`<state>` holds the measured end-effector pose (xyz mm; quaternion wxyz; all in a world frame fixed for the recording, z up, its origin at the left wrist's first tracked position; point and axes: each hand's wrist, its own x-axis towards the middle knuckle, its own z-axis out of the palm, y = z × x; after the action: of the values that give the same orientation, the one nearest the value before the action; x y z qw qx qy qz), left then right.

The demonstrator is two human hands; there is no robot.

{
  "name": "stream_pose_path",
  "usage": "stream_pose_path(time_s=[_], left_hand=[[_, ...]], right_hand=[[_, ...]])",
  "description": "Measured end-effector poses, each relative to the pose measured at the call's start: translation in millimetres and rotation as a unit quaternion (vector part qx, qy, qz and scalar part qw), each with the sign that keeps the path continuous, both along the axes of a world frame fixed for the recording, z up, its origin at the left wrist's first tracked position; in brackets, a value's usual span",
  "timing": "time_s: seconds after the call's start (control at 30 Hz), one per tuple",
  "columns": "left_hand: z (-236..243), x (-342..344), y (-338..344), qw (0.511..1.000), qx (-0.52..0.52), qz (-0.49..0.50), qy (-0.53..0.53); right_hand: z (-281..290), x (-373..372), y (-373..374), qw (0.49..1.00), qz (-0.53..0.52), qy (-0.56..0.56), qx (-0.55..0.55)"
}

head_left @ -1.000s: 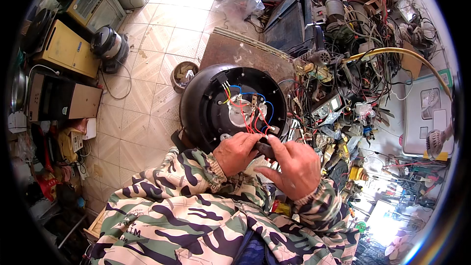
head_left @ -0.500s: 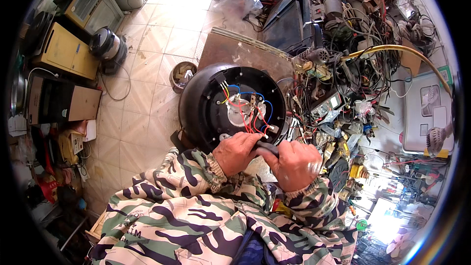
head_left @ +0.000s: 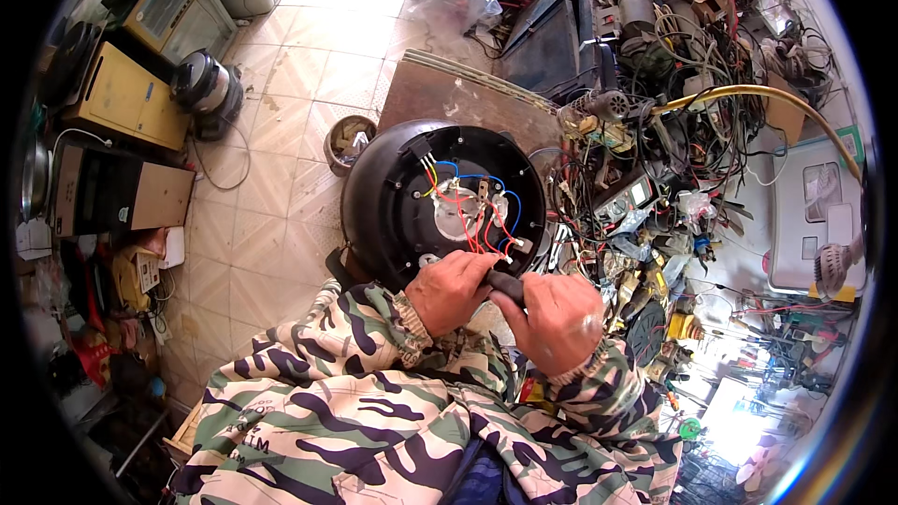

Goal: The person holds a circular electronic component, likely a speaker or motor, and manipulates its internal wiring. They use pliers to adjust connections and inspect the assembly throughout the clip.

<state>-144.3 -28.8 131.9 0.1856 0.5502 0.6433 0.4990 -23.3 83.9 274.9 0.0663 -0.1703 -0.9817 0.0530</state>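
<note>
A black round appliance housing point(head_left: 374, 196) lies open side up, with red, blue and yellow wires point(head_left: 474, 224) running across its inside around a pale metal disc point(head_left: 452, 217). At the near rim my left hand point(head_left: 449, 292) is closed, thumb and fingers pinched beside the red wires' ends. What it pinches is hidden. My right hand point(head_left: 561, 320) is wrapped round a dark-handled tool point(head_left: 506, 286), which points toward the left fingertips. The tool's tip does not show. White connectors point(head_left: 508, 259) on the wires sit just beyond my fingers.
The housing rests by a brown board point(head_left: 421, 93). To the right are piled cables, a multimeter point(head_left: 640, 194) and tools, with a yellow tube point(head_left: 748, 92) arching over them. A small round bin point(head_left: 348, 142) and a rice cooker point(head_left: 201, 84) stand on the tiled floor at left.
My right hand has turned and shifted slightly left and down, with the tool's handle still in it. My left hand and the housing stay in place.
</note>
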Motion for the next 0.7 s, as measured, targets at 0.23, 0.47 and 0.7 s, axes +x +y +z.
stream_pose_path(time_s=[0.23,0.47,0.7], left_hand=[[11,-1,0,1.0,-0.013,0.018,0.006],[21,-45,-10,0.966,-0.123,0.063,0.218],[2,-48,-11,0.956,-0.134,0.038,0.258]], right_hand=[[7,1,2,1.0,0.01,0.003,-0.023],[8,-4,2,0.998,-0.053,-0.035,-0.022],[-14,2,5,0.993,0.027,0.008,-0.119]])
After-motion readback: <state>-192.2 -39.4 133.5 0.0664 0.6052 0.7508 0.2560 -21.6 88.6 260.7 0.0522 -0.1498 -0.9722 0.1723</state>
